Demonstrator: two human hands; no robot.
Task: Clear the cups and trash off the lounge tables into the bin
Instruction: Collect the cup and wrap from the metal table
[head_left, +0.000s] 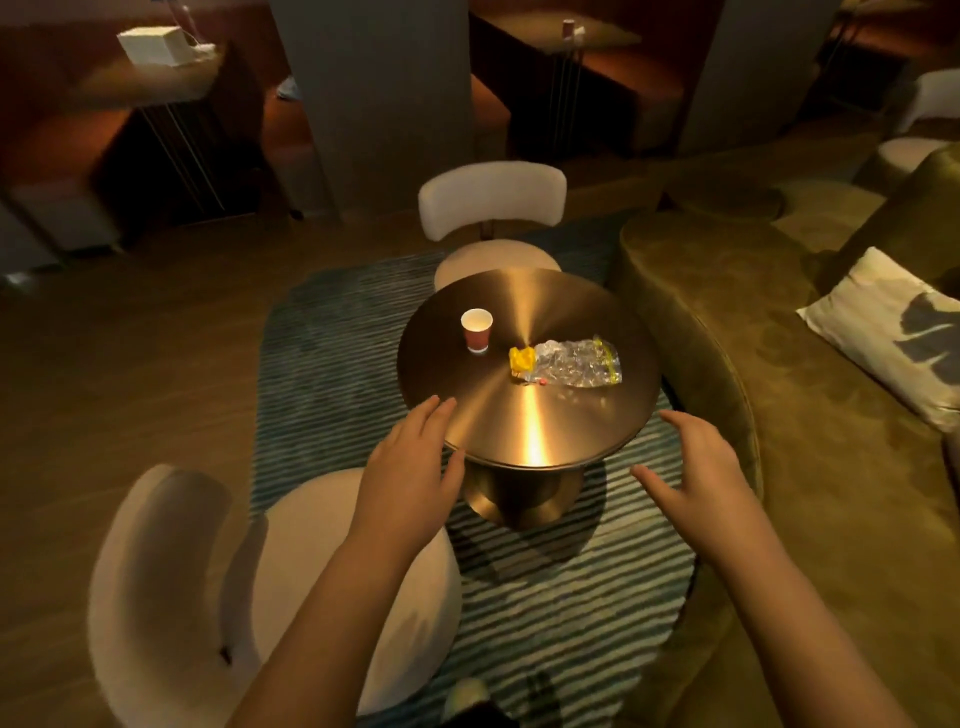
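Observation:
A round brass table stands in front of me. On its left half a red paper cup stands upright. Near the middle lie a crumpled yellow wrapper and a crushed clear plastic bag with a yellow strip. My left hand hovers at the table's near left edge, fingers straight, holding nothing. My right hand hovers off the near right edge, fingers spread and relaxed, also holding nothing. Both hands are well short of the cup and trash.
A white chair stands behind the table and another white chair is at my lower left. An olive sofa with a patterned cushion curves along the right. A striped rug lies underneath. Another cup stands on a far table.

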